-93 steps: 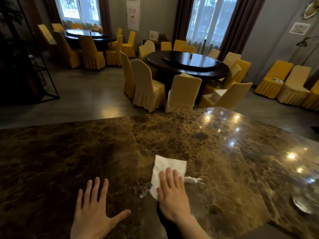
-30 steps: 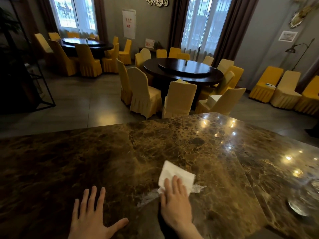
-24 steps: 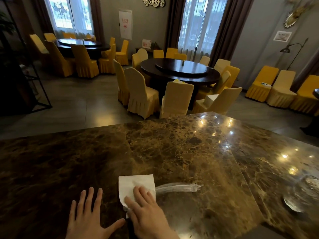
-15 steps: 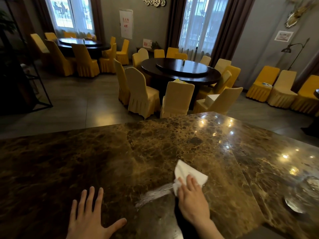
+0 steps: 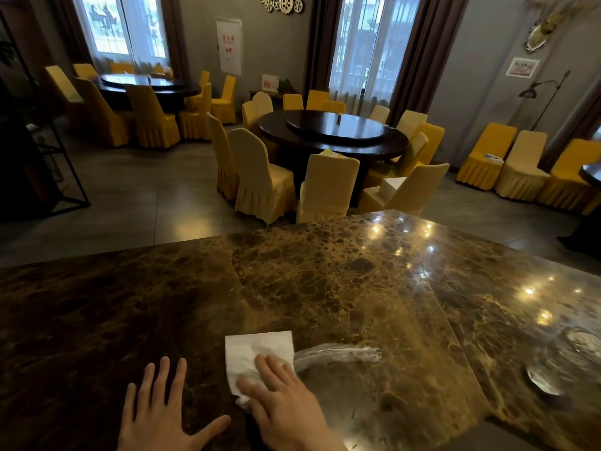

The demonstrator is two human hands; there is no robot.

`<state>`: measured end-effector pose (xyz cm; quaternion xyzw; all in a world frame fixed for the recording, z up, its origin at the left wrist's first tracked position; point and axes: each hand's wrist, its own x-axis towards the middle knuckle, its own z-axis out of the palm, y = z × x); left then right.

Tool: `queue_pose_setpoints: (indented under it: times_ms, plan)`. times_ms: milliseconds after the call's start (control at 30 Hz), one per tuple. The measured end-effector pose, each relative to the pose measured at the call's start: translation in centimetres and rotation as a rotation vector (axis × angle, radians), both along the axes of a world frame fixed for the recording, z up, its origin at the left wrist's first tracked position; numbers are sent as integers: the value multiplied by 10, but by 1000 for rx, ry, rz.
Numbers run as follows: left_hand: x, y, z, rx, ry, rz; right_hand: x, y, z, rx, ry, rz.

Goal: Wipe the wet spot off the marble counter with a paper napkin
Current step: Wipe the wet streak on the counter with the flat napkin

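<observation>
At about 7 o'clock in the head view, the left hand [image 5: 162,415] is laid flat on the brown marble worktop [image 5: 325,288], palm down, fingers spread wide and thumb stretched toward 3 o'clock; nothing is held in its grip. Just beside it, toward 6 o'clock, the white paper napkin [image 5: 257,356] is spread flat on the worktop, its far edge straight and its near corner crumpled. The napkin's near right part is pressed down by the right hand [image 5: 283,405], whose fingers [image 5: 270,369] are laid flat and close together on the paper; the napkin is pinned under them rather than pinched. From the napkin's right edge a pale wet streak [image 5: 338,353] is seen running toward 3 o'clock across the marble. Further right, near 4 o'clock, a clear glass dish [image 5: 553,372] is seen on the worktop, well apart from the napkin
</observation>
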<state>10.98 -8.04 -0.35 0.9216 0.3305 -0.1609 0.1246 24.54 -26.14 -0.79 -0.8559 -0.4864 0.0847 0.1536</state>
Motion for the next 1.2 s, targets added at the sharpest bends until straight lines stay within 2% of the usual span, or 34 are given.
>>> queue_pose_setpoints:
  times_ms: [133, 200, 300, 400, 633, 700, 733, 800, 933, 1000, 1100, 1200]
  plan:
    - [7, 2, 12, 22, 21, 66, 51, -49, -14, -4, -43, -383]
    - [7, 0, 12, 39, 55, 34, 79, -81, -16, -18, 21, -590]
    - [7, -1, 9, 46, 40, 36, 92, -94, -12, -47, -2, -726]
    - [8, 0, 9, 58, -10, 61, 78, -67, -10, -77, 54, -686]
    - [3, 0, 1, 93, 32, 9, -3, 7, -1, -50, 124, -87]
    - [0, 1, -3, 42, -30, 13, -7, 5, 1, -49, 116, 9]
    - [1, 1, 1, 31, 5, 16, -2, 0, 0, -43, 108, 17]
    - [4, 1, 6, 22, -13, 54, 17, -17, -2, -15, 75, -67]
    - [6, 2, 5, 36, 32, 49, 69, -69, -2, -44, 35, -477]
    - [7, 0, 9, 29, 36, 42, 81, -81, 0, -55, 24, -597]
    - [7, 2, 3, 33, 5, 37, 75, -67, -2, -59, 25, -647]
    - [7, 2, 2, 30, -13, 42, 51, -34, -6, -24, 50, -530]
